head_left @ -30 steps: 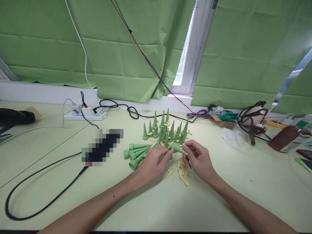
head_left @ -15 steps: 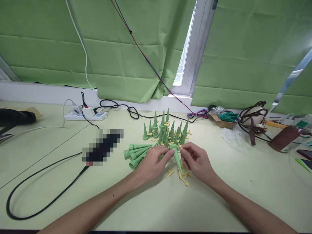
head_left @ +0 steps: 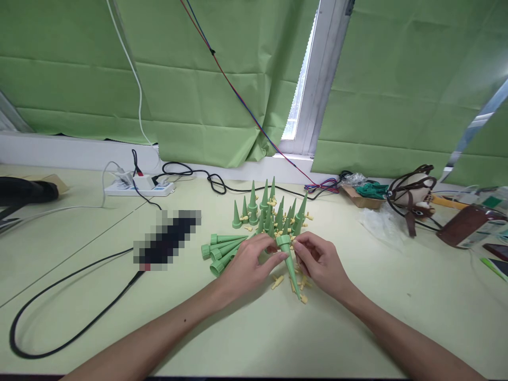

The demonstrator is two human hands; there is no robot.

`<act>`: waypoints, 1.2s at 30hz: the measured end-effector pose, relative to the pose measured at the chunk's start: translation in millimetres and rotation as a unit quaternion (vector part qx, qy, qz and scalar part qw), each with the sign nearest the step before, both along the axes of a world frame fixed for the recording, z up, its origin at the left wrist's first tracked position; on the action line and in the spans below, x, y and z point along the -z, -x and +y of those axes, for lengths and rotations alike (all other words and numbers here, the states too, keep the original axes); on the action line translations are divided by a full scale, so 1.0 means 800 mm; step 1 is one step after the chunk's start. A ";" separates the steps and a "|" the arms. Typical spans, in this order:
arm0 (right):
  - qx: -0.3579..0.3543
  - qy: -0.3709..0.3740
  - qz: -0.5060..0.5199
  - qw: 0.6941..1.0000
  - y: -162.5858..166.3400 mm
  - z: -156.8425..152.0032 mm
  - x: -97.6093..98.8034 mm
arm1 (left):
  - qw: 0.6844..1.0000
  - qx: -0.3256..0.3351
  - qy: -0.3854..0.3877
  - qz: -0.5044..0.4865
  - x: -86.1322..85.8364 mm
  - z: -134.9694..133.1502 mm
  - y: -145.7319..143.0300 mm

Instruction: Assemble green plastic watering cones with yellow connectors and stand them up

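My left hand (head_left: pixel 254 259) grips a green plastic plant watering spike (head_left: pixel 290 267) near its wide ribbed cap, with the thumb along its side. The spike's pointed end slants down toward me, over the loose yellow valves. My right hand (head_left: pixel 319 262) is closed in a pinch beside the cap, on a small yellow valve (head_left: pixel 293 241) that its fingers mostly cover. Whether the valve sits in the spike, I cannot tell. Below my hands lie several loose yellow T-shaped valves (head_left: pixel 277 282). Behind them several green spikes (head_left: pixel 253 201) stand upright on their caps, with yellow valves among them.
Several green spikes (head_left: pixel 226 248) lie on their sides left of my left hand. Farther left are a blurred dark device (head_left: pixel 169 238) with a black cable and a white power strip (head_left: pixel 138 186). At right sit clear plastic wrap (head_left: pixel 381 227), a cardboard box (head_left: pixel 361 198) and a brown container (head_left: pixel 470 226).
The spike in my left hand has shifted slightly, its tip now lower and nearer me. My left thumb has moved down a little along it. My right hand has barely moved.
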State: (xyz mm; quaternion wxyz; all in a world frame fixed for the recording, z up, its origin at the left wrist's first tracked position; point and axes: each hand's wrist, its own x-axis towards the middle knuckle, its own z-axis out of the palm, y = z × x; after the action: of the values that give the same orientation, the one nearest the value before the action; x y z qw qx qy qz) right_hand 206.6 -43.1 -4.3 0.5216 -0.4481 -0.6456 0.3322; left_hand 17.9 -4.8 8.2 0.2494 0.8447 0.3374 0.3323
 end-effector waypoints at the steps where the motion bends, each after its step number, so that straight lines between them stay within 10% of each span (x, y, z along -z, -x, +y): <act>1: 0.000 0.001 -0.001 1.000 0.000 0.000 0.001 | 1.000 -0.001 -0.005 0.000 0.001 0.001 0.000; 36: -0.033 0.049 0.043 0.997 0.003 0.002 -0.001 | 0.992 0.043 -0.117 -0.019 0.010 0.001 0.006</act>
State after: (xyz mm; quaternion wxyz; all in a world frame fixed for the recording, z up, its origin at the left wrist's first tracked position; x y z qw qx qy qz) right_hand 204.1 -41.8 -3.3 0.5149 -0.4366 -0.6199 0.4000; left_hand 13.1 -3.7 -0.1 0.1699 0.8753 0.2545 0.3746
